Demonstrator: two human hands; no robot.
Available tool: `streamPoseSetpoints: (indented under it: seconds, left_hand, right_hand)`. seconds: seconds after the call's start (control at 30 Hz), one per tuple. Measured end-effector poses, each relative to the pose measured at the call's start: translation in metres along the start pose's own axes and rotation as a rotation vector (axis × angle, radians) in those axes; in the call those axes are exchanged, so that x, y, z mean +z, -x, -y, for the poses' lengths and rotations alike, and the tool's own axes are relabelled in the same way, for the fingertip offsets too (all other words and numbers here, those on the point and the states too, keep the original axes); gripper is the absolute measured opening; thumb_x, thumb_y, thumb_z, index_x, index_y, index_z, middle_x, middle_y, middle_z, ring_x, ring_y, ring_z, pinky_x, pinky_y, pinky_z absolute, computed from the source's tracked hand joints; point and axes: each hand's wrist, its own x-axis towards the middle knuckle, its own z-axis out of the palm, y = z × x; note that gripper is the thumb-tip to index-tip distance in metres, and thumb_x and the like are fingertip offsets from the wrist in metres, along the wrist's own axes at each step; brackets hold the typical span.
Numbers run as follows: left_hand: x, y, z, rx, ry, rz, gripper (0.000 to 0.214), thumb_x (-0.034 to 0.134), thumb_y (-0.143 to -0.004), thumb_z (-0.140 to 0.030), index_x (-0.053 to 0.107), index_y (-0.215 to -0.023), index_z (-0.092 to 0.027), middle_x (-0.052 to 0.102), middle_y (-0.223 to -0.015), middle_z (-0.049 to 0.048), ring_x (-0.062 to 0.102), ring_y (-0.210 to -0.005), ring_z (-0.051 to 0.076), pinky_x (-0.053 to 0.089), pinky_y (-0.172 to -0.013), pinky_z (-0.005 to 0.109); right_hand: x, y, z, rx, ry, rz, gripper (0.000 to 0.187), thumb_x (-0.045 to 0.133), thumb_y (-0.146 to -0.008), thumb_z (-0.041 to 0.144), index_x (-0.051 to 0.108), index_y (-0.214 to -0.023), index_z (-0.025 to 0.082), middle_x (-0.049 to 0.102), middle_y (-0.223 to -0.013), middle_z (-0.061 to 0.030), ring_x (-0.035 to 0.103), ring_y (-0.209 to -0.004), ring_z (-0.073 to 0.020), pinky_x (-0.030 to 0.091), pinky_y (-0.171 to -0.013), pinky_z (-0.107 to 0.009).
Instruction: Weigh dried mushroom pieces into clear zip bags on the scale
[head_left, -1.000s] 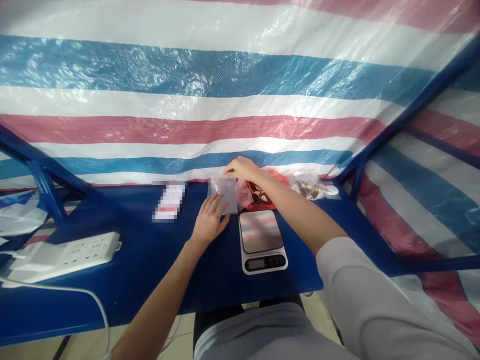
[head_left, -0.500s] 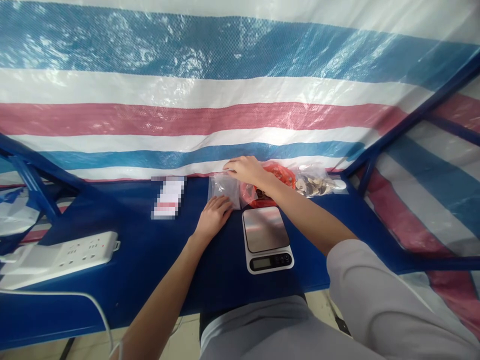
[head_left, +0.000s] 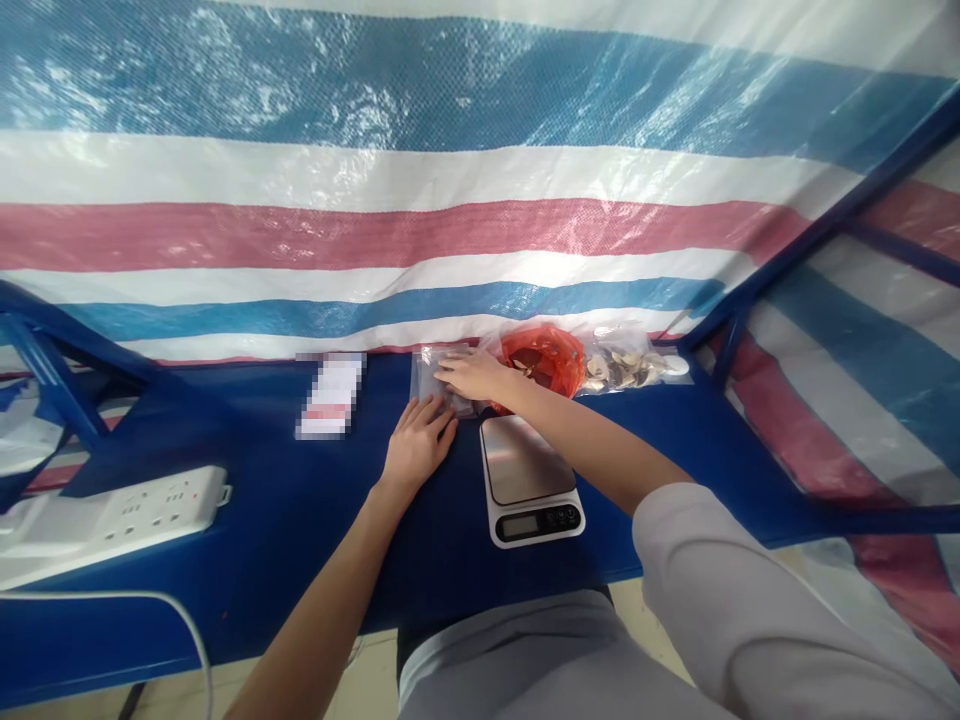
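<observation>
Just now, a lower place for the right hand [head_left: 472,373], fingers straight and flat on top of the clear plastic bag [head_left: 424,375], no clench and no grasp. Bag flatter than a moment ago, lying on the blue table [head_left: 247,540] just beyond the digital kitchen scale [head_left: 525,480] and beside the red plastic bag [head_left: 544,360]. Left hand [head_left: 417,445] on the table, fingers released and spread, tips at the bag's near edge. Farther right, a clear bag of pale-brown dried pieces [head_left: 622,368].
</observation>
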Motion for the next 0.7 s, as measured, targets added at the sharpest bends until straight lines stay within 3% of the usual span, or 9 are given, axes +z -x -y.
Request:
streamPoseSetpoints:
  seconds: [0.23, 0.4, 0.57, 0.7]
  left_hand:
    - [0.0, 0.0, -0.001, 0.003, -0.07, 0.014, 0.034, 0.045, -0.1, -0.033, 0.075, -0.111, -0.019, 0.072, -0.122, 0.0121, 0.065, -0.12, 0.03, 0.048, -0.109, 0.051]
    - [-0.006, -0.002, -0.004, -0.018, -0.077, 0.0, 0.031, 0.047, -0.099, -0.032, 0.075, -0.106, -0.021, 0.073, -0.12, 0.0107, 0.066, -0.117, 0.029, 0.047, -0.11, 0.051]
    - [-0.013, -0.009, -0.015, -0.04, -0.062, -0.036, 0.028, 0.048, -0.097, -0.03, 0.073, -0.107, -0.023, 0.073, -0.12, 0.01, 0.065, -0.12, 0.029, 0.041, -0.113, 0.053]
    - [-0.017, -0.017, -0.028, -0.061, -0.094, -0.041, 0.028, 0.047, -0.096, -0.03, 0.072, -0.107, -0.022, 0.072, -0.121, 0.011, 0.063, -0.122, 0.03, 0.037, -0.115, 0.054]
  right_hand:
    - [0.001, 0.004, 0.003, 0.034, 0.037, 0.007, 0.032, 0.048, -0.1, 0.021, 0.067, -0.125, 0.015, 0.06, -0.142, -0.0152, 0.055, -0.131, -0.0309, 0.043, -0.108, -0.051]
    - [-0.022, 0.019, 0.006, 0.107, -0.093, -0.163, 0.032, 0.048, -0.101, 0.026, 0.069, -0.123, 0.018, 0.062, -0.141, -0.0115, 0.056, -0.13, -0.0264, 0.04, -0.111, -0.047]
    - [-0.06, 0.062, 0.014, 0.255, -0.241, -0.317, 0.031, 0.049, -0.101, 0.031, 0.072, -0.122, 0.023, 0.065, -0.138, -0.0055, 0.06, -0.125, -0.0202, 0.048, -0.103, -0.033]
    - [-0.069, 0.113, 0.013, 0.41, -0.314, -0.408, 0.031, 0.049, -0.1, 0.034, 0.073, -0.118, 0.027, 0.065, -0.138, -0.0022, 0.063, -0.121, -0.0192, 0.052, -0.098, -0.03]
